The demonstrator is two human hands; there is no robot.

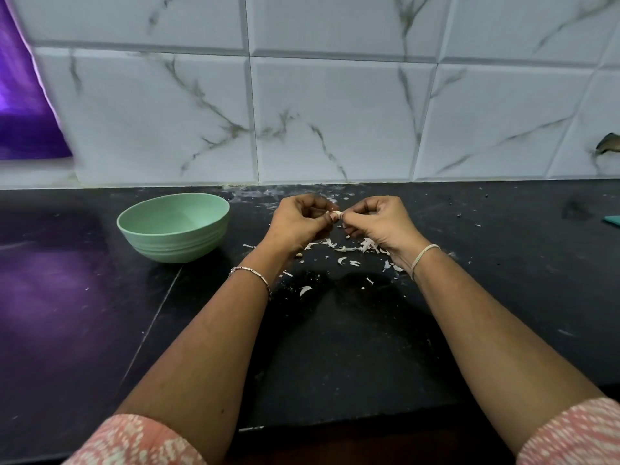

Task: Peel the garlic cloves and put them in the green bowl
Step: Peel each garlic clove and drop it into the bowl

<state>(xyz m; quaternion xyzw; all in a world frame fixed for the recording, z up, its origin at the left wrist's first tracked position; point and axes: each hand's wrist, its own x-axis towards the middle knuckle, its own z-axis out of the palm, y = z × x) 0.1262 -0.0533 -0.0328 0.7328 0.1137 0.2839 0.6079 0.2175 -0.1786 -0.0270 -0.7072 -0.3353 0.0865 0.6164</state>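
Both hands meet over the black tabletop [335,357] close to its back edge, about midway along it, and pinch 1 garlic clove [336,214] between them. The left hand [297,223] has its fingers curled, with thumb and fingertips on the clove's left end, and the right hand [379,226] is curled the same way on its right end. The pale clove is held clear of the tabletop and is too small to tell how much skin it carries. Under and just in front of the hands lies a scatter of white garlic peels [349,248], thickest beneath the right hand. The green bowl [174,245] stands upright to the left of the hands, near the left hand but apart from it, also toward the back edge. A thin bracelet [251,274] circles the left wrist and a pale band [424,256] the right. A white marbled tile wall [335,112] rises behind the back edge
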